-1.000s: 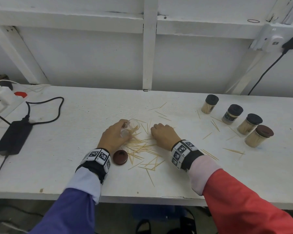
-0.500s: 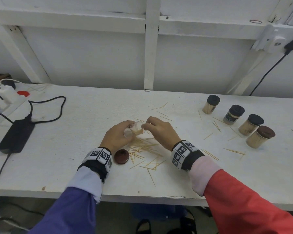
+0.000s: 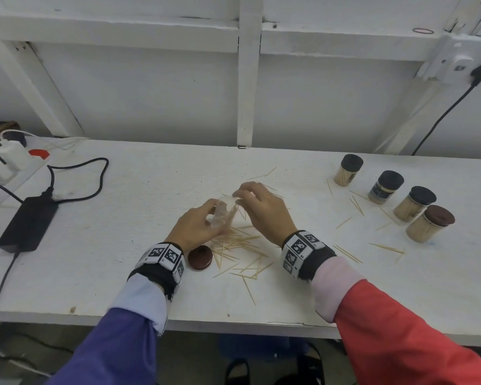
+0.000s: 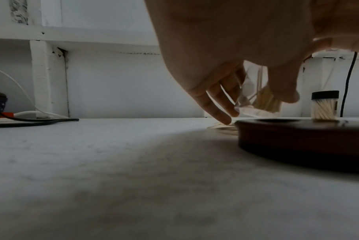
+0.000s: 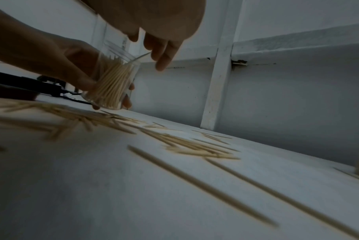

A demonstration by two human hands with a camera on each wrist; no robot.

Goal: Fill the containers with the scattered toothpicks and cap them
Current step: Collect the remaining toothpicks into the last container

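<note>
Four capped jars of toothpicks stand in a slanting row at the right of the head view, on the white desk. At the middle, the left hand holds a clear open jar, tilted, its fingers curled round it. The right hand has its fingers bunched at the jar's mouth; whether they pinch toothpicks I cannot tell. Loose toothpicks lie scattered below the hands, and a brown lid rests just beside the left wrist. A black power brick sits at far left.

In the left wrist view the lid fills the right edge, with the jar in the fingers above the desk.

In the right wrist view the jar, partly filled, sits at upper left, with the right fingers over its rim and toothpicks strewn below.
</note>
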